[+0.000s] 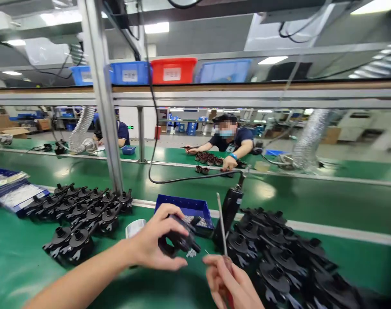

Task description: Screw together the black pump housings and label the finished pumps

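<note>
My left hand (157, 240) grips a black plastic part (179, 236) between thumb and fingers, above the green bench. In my right hand (229, 279) is a screwdriver (221, 223), its long metal shaft pointing up and a bit of reddish handle showing in the palm. A thin sliver shows by the right fingertips, too small to name. Below the held part lie small pale pieces (191, 253). Behind my hands are a blue tray (182, 201) of small metal pieces and a black corded tool (230, 210) standing upright. The held part and the screwdriver are apart.
Rows of similar black parts stand at left (82, 210) and right (272, 253). A white roll (135, 227) is beside my left wrist. A metal post (102, 94) rises at left. A black cable (153, 128) hangs ahead. Across the line, a person (230, 137) handles small parts.
</note>
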`<state>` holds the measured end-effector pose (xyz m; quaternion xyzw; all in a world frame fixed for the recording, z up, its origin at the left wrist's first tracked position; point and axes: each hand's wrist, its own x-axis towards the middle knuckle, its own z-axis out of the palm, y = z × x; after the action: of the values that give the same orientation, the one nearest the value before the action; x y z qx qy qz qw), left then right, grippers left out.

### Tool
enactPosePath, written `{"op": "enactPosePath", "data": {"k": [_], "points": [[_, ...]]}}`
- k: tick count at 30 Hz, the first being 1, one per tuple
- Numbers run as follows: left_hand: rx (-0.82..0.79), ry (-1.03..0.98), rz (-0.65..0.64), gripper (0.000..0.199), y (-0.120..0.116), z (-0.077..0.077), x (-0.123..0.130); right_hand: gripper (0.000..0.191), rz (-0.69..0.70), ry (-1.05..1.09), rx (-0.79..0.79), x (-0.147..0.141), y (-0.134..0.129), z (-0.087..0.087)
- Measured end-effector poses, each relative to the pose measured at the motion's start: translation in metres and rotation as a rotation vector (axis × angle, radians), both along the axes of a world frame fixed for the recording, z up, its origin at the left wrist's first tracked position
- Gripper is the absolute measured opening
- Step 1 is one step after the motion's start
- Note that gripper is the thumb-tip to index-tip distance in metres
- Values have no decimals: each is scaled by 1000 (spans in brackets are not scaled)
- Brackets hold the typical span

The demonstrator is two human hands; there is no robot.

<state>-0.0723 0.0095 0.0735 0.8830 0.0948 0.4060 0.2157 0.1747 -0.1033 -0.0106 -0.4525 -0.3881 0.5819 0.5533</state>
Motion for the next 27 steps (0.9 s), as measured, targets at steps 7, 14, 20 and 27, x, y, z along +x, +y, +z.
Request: {"op": "enactPosePath", "data": {"k": [7, 14, 20, 27], "points": [[243, 163, -60, 84, -14, -45, 16, 67, 121, 40, 133, -6, 5, 6], [-494, 209, 146, 111, -20, -43, 20, 67, -24, -19, 162, -4, 5, 11], [-989, 142, -8, 98, -38, -35, 27, 61, -47, -13, 155, 1, 1, 9], [-1202, -105, 187, 79, -54, -23, 43, 64, 12, -2, 71, -6, -8, 14]]}}
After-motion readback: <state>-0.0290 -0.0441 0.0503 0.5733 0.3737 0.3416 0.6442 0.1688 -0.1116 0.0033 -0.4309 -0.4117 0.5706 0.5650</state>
